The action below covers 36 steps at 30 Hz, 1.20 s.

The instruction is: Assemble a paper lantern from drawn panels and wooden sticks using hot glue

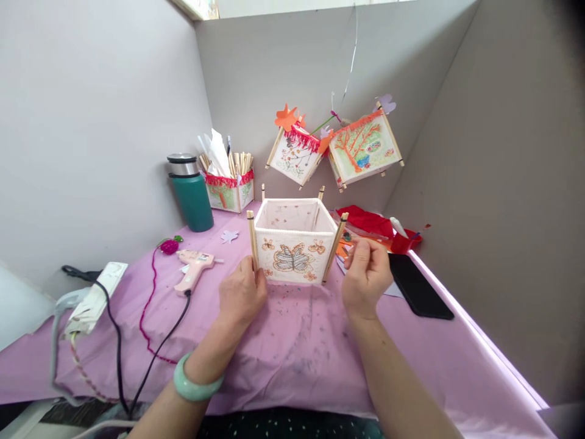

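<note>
A white open-topped box stands upright on the table, with wooden sticks at its corners and a butterfly and flowers drawn on its front. At its lower left corner, my left hand is closed around the base of the corner stick. My right hand is raised just right of the box, apart from it, with thumb and fingers pinched together. Whatever is between those fingertips is too small or hidden to make out. Behind this hand lie orange paper pieces, partly covered.
Left are a pink glue gun, magenta yarn, a power strip and a green bottle. A stick-filled box stands behind. Two decorated boxes hang above. A black phone and red cloth lie right.
</note>
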{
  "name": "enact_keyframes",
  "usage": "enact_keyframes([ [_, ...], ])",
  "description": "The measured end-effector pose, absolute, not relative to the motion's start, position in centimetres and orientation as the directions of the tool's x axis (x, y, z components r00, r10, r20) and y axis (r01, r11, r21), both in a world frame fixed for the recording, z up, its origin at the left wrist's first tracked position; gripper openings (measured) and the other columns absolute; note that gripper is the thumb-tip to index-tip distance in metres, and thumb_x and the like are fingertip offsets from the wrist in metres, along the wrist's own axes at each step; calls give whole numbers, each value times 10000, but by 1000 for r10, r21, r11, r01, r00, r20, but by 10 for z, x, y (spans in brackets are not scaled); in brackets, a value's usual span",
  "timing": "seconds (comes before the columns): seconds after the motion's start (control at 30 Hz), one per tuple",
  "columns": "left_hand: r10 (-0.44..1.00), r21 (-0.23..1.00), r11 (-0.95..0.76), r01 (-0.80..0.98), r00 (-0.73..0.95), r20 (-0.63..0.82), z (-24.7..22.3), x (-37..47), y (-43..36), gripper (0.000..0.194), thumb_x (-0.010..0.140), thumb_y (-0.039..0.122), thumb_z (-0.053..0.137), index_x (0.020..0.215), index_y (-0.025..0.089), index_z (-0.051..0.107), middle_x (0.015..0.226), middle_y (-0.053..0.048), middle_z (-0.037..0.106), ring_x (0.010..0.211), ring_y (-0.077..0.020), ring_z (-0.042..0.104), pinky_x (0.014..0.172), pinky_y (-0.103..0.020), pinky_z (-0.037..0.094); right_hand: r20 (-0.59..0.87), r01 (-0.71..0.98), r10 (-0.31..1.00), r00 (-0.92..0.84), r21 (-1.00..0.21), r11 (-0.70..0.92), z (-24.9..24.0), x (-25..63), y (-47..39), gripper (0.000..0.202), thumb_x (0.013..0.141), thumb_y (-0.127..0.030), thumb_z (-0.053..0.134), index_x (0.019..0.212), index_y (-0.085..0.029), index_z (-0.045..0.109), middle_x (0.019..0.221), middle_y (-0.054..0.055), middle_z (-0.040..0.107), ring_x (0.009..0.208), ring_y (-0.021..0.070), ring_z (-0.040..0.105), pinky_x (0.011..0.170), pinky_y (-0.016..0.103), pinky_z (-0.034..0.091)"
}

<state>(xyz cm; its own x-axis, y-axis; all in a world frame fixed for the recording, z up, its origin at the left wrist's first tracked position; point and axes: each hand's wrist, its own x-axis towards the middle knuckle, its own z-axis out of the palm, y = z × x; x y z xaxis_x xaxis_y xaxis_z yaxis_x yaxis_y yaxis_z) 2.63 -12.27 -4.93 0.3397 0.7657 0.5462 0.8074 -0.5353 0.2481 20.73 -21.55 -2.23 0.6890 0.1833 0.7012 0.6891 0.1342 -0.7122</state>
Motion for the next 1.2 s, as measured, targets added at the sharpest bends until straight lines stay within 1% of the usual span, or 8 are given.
enact_keyframes([
  [0.07,771,252,-528,811,334,542,-49,26,-123,101,873,295,433,869,199,467,704,-18,637,625,-187,616,522,-277,313,630,637,216,746,-769,41,-27,221,-221,301,922,-401,394,922,-177,595,758,33,627,676,161,573,659,285,431],
  [0.13,778,252,-519,817,330,534,-49,26,-124,113,873,307,435,867,200,471,705,-21,641,622,-189,614,519,-275,305,563,616,335,756,-785,-72,-32,231,-226,250,876,-381,460,873,-185,617,773,33,651,686,168,577,673,291,429],
  [0.27,788,248,-504,828,323,524,-48,27,-123,137,873,320,429,868,194,482,713,-35,649,614,-190,609,521,-272,298,391,642,680,620,-751,-154,-44,237,-229,232,783,-256,529,996,-190,593,950,46,677,768,170,609,708,291,444],
  [0.37,782,246,-511,824,326,531,-47,28,-123,144,877,324,421,862,194,483,708,-33,648,616,-192,607,524,-274,299,281,663,808,519,-729,-172,-51,237,-227,324,745,-224,577,1066,-191,550,1014,46,666,798,161,614,712,278,447],
  [0.63,786,241,-505,828,326,526,-47,28,-123,151,875,325,420,873,192,491,730,-33,655,640,-194,619,535,-280,319,204,785,835,511,-507,-356,-52,236,-224,97,779,-207,578,864,-186,618,901,56,681,832,190,611,689,267,397],
  [0.83,789,228,-499,836,329,519,-45,28,-125,158,877,320,408,880,190,499,730,-35,659,640,-201,623,530,-287,323,230,839,845,482,-400,-369,-50,230,-226,124,842,-244,533,857,-197,646,920,69,690,869,215,625,683,282,383],
  [1.03,788,227,-498,837,327,521,-46,28,-125,165,881,315,398,875,187,501,725,-41,661,633,-201,621,526,-286,320,223,816,837,500,-444,-369,-51,231,-227,121,849,-265,530,869,-204,633,915,46,686,825,192,623,671,281,383],
  [1.2,781,229,-507,831,330,530,-46,28,-126,163,888,319,395,863,191,492,716,-40,653,629,-202,615,525,-285,311,276,793,827,490,-536,-291,-53,233,-226,297,794,-264,599,1073,-183,541,1019,45,653,833,159,607,682,261,406],
])
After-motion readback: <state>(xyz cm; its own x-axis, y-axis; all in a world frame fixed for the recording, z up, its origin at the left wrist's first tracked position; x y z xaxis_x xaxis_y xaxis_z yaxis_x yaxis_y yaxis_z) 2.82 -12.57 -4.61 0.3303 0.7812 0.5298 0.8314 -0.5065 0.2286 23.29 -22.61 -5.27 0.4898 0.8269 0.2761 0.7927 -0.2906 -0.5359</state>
